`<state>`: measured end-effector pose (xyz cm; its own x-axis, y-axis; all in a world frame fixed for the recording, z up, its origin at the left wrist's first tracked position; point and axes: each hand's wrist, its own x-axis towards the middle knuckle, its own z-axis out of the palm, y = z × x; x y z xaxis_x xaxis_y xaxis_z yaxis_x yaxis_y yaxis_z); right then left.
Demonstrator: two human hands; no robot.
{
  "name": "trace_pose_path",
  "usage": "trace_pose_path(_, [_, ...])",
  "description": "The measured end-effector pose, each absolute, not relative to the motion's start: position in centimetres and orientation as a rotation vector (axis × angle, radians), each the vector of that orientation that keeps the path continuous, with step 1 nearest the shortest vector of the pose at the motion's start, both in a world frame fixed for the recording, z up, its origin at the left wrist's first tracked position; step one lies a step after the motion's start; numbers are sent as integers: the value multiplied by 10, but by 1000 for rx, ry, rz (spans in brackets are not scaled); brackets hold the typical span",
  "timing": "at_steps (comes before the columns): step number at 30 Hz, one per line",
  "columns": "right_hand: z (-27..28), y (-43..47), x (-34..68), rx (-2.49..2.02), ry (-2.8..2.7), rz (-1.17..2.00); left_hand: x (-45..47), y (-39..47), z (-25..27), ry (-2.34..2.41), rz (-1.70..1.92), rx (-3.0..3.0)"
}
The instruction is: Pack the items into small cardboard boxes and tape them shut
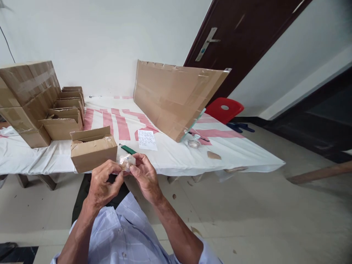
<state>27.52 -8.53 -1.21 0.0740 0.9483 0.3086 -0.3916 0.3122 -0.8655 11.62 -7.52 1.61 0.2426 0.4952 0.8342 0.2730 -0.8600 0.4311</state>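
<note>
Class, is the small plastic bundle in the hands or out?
In: the left hand and right hand hold the bundle between them. Whether its wrapping is sealed, I cannot tell.

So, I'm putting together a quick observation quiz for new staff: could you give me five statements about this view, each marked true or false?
1. The left hand and right hand both touch a small plastic-wrapped item. True.
2. The marked sheet of paper lies beneath the left hand. False: it lies on the tablecloth, beyond the right hand.
3. The green tool lies between the nearest small carton and the paper. True.
4. The seat near the door is blue. False: it is red.
5. The nearest small carton has a flap raised. True.
</note>
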Motion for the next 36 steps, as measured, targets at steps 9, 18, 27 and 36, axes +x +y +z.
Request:
trace_pose_path(9, [-18, -88, 268, -784, -1075, 890, 112, -77, 17, 871, 1683, 2562])
trace_pose_path(18, [-26, -74, 270, -853, -983, 804, 118, -89, 27, 948, 1757, 2622])
trace_pose_path(27, [-7, -86, 273, -718, -915, 1159, 122, -84, 21, 939, 1829, 2359])
trace_pose_path(36, [-6, -89, 270, -766, -955, 1032, 123, -77, 11, 913, 1860, 2658])
